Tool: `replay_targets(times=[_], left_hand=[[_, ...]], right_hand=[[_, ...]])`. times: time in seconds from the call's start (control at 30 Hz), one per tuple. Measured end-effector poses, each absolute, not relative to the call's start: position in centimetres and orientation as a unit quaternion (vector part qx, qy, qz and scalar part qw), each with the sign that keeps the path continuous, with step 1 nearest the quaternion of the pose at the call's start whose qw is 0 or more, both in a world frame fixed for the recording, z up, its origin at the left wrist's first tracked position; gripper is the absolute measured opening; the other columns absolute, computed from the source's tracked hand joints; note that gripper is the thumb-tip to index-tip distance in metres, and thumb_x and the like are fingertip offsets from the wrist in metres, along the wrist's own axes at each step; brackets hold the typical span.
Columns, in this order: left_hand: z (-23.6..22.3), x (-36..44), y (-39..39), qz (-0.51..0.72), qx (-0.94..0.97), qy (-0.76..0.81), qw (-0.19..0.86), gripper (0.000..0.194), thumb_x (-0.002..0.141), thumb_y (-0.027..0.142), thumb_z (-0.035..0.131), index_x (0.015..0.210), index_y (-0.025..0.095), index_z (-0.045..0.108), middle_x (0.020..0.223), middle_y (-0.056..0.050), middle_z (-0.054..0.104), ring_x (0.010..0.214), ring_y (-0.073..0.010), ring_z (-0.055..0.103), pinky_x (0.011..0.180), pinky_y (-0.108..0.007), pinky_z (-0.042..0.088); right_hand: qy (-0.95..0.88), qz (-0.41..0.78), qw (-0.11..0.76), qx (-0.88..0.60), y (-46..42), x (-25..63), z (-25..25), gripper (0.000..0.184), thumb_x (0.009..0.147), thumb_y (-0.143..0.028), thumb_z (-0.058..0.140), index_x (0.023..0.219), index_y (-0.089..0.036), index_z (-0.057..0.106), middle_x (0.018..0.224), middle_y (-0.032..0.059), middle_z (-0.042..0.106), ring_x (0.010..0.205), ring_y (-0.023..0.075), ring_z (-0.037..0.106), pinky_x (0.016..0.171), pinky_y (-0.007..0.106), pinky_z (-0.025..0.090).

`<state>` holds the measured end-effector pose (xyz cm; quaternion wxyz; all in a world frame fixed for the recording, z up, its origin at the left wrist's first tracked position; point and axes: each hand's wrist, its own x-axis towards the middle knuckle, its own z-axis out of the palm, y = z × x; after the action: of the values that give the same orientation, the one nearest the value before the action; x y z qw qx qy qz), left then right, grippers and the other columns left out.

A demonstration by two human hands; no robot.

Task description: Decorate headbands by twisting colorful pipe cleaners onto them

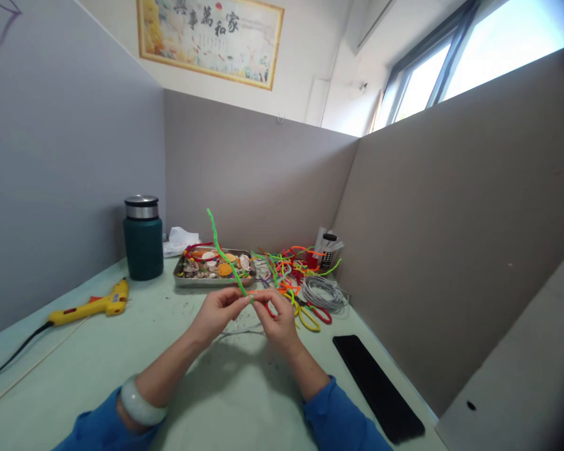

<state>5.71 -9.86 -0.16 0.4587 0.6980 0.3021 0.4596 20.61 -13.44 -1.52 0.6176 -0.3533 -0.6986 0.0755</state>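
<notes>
Both my hands meet over the middle of the table, pinching a bright green pipe cleaner [224, 255]. Its long free end rises up and to the left. My left hand [224, 313] has thumb and forefinger closed on it, and a pale bangle [141, 404] circles that wrist. Fingertips of my right hand [277, 319] grip the lower end close beside the left ones. What shape the lower end has between the fingers is too small to tell. Under the hands, part of a thin grey wire loop [242, 332] shows on the table.
Behind the hands stand a metal tray [216, 283] of shells and a heap of coloured pipe cleaners [286, 266]. Coiled grey wire [324, 293] and scissors [308, 319] lie right, near a black strip [378, 388]. A yellow glue gun [94, 305] and a green flask [143, 244] are left. Partitions surround the table.
</notes>
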Motion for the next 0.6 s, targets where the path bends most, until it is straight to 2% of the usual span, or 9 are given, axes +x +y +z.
replay_targets(times=[0.1, 0.3, 0.47, 0.6], left_hand=[[-0.1, 5.8, -9.9, 0.459, 0.704, 0.3, 0.451, 0.032, 0.075, 0.042, 0.059, 0.06, 0.014, 0.051, 0.049, 0.007, 0.038, 0.05, -0.0073, 0.032, 0.046, -0.02, 0.025], [-0.4, 5.8, -9.9, 0.47, 0.72, 0.295, 0.416, 0.028, 0.076, 0.04, 0.058, 0.063, 0.015, 0.053, 0.05, 0.006, 0.041, 0.049, -0.0078, 0.035, 0.046, -0.019, 0.028], [-0.9, 5.6, -10.1, 0.485, 0.767, 0.325, 0.267, 0.024, 0.079, 0.037, 0.054, 0.071, 0.015, 0.059, 0.053, 0.004, 0.047, 0.048, -0.008, 0.037, 0.046, -0.019, 0.028], [-1.1, 5.6, -10.3, 0.476, 0.798, 0.341, 0.141, 0.02, 0.082, 0.03, 0.05, 0.079, 0.017, 0.064, 0.057, 0.002, 0.057, 0.051, -0.0098, 0.045, 0.052, -0.02, 0.032]], right_hand=[[-0.695, 0.076, 0.619, -0.358, -13.6, 20.5, -1.5, 0.004, 0.08, -0.018, 0.056, 0.08, -0.019, 0.06, 0.077, 0.0024, 0.059, 0.072, 0.0149, 0.054, 0.068, 0.028, 0.043], [-0.671, 0.136, 0.626, -0.373, -13.3, 20.5, -1.7, 0.005, 0.08, -0.021, 0.055, 0.076, -0.019, 0.057, 0.072, 0.0004, 0.057, 0.069, 0.0142, 0.054, 0.066, 0.027, 0.043], [-0.646, 0.161, 0.621, -0.414, -13.1, 20.3, -1.8, 0.007, 0.078, -0.023, 0.055, 0.074, -0.018, 0.058, 0.069, 0.0, 0.058, 0.067, 0.0139, 0.054, 0.065, 0.026, 0.044], [-0.651, 0.152, 0.603, -0.435, -12.9, 20.3, -2.0, 0.009, 0.078, -0.02, 0.053, 0.074, -0.017, 0.06, 0.071, 0.0012, 0.061, 0.069, 0.0146, 0.056, 0.068, 0.026, 0.044]])
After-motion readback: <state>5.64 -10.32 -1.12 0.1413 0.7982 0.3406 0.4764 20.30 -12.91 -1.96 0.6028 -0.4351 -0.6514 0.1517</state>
